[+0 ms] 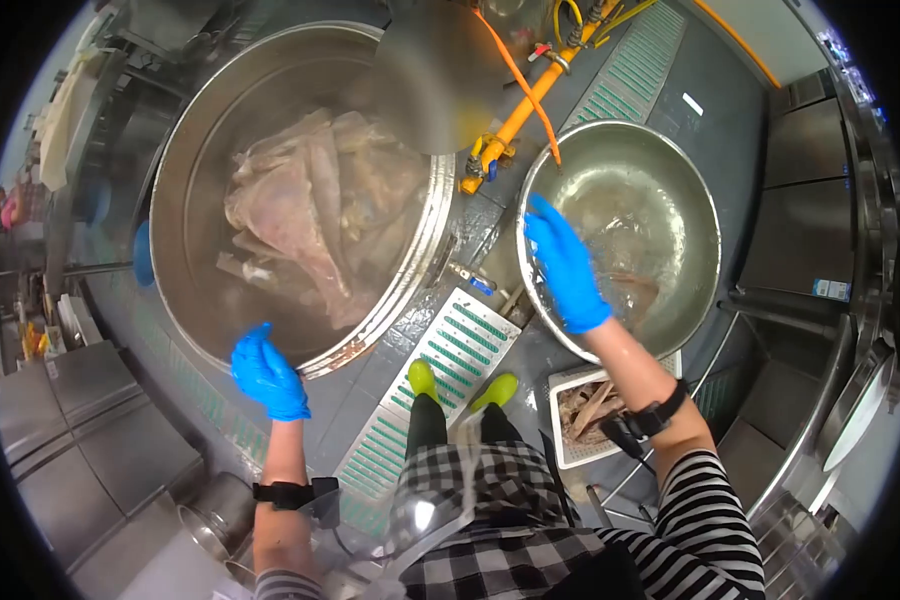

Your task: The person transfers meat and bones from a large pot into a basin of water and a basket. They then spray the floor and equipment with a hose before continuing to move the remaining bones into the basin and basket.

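A large metal pot (175, 190) holds big pale bones with meat on them. Beside its lower left rim is my left hand (268, 378) in a blue glove, its fingers bent together; whether they hold anything is hidden. My right hand (567, 268), also gloved in blue, is over the left rim of a wide steel bowl (675, 180), fingers extended and nothing seen in them. Inside the bowl lies a reddish-brown piece (635, 285), in what looks like shallow liquid.
Below the bowl stands a white crate (560, 425) of bones. An orange pipe (518, 118) with valves runs between the vessels at the top. Green-slotted drain covers (460, 340) cross the floor near my green boots (422, 380). Steel cabinets (800, 215) line the right.
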`<move>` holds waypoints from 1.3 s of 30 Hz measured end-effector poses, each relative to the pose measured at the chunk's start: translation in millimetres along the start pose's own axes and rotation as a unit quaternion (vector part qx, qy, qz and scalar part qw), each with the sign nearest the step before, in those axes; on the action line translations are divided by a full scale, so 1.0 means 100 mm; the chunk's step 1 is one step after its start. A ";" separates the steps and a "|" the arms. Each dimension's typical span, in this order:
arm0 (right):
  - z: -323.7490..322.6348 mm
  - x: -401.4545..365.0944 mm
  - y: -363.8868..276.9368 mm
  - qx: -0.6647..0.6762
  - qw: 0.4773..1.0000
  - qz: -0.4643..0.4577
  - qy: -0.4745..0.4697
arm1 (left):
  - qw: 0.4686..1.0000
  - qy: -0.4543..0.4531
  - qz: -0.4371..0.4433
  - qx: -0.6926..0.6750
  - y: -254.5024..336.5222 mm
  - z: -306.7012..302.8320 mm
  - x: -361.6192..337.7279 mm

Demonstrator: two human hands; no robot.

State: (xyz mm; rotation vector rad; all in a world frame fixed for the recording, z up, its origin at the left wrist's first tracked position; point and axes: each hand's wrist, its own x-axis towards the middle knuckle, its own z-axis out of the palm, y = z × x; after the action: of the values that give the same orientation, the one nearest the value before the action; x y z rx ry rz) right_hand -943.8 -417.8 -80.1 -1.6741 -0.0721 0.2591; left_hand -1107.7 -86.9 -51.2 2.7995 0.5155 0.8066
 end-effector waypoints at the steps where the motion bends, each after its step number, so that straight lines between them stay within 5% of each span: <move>1: 0.30 0.06 -0.31 0.052 0.998 -0.001 -0.025 | 1.000 -0.016 0.013 0.009 0.02 -0.01 0.01; 2: 0.58 0.13 -0.54 0.104 0.993 0.000 -0.052 | 1.000 -0.017 0.011 0.005 0.04 -0.05 0.02; 4: 1.05 0.37 -0.59 -0.174 0.981 -0.083 -0.001 | 0.993 -0.084 0.083 -0.014 0.06 -0.13 0.05; 10: 1.21 0.76 -0.32 -0.225 0.944 -0.222 0.088 | 0.972 -0.155 0.174 -0.037 -0.07 -0.21 0.09; 15: 1.12 0.86 -0.31 -0.178 0.961 -0.202 0.070 | 0.967 -0.152 0.203 -0.026 -0.13 -0.15 0.04; 17: 1.03 0.82 -0.26 0.065 0.988 -0.136 0.036 | 0.965 -0.156 0.210 -0.019 -0.13 -0.15 0.04; 19: 0.97 0.67 0.22 0.307 0.946 -0.013 0.105 | 0.963 -0.158 0.218 -0.010 -0.13 -0.12 0.04; 22: 0.88 0.19 1.97 0.183 0.907 0.237 0.296 | 0.961 -0.159 0.227 0.013 -0.20 -0.12 -0.01; 24: 0.80 -0.17 2.85 0.200 0.823 0.445 0.291 | 0.956 -0.193 0.217 0.038 -0.22 -0.14 -0.04; 25: 0.87 -0.32 3.27 0.212 0.777 0.471 0.359 | 0.956 -0.189 0.221 0.038 -0.23 -0.14 -0.06; 28: 0.88 -0.50 4.01 0.301 0.679 0.568 0.355 | 0.959 -0.177 0.218 0.030 -0.25 -0.13 -0.10; 32: 0.84 -0.42 4.42 0.413 0.631 0.603 0.260 | 0.954 -0.177 0.241 0.032 -0.29 -0.15 -0.19; 34: 0.81 -0.38 4.54 0.507 0.654 0.530 0.184 | 0.960 -0.151 0.234 0.024 -0.40 -0.20 -0.25; 36: 0.86 -0.21 4.47 0.501 0.650 0.526 0.223 | 0.964 -0.157 0.211 0.039 -0.63 -0.26 -0.35; 38: 0.82 -0.15 4.35 0.535 0.624 0.523 0.225 | 0.947 -0.121 -0.100 -0.280 -0.91 -0.29 -0.43; 39: 0.91 -0.19 4.58 0.554 0.630 0.479 0.258 | 0.981 -0.107 0.159 0.012 -0.72 -0.26 -0.42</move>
State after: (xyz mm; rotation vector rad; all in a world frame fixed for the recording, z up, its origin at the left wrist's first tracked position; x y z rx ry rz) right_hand -1029.0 -388.9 -539.0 -0.3135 1.2289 0.4672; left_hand -1174.5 -34.5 -68.6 2.9843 0.0427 0.5411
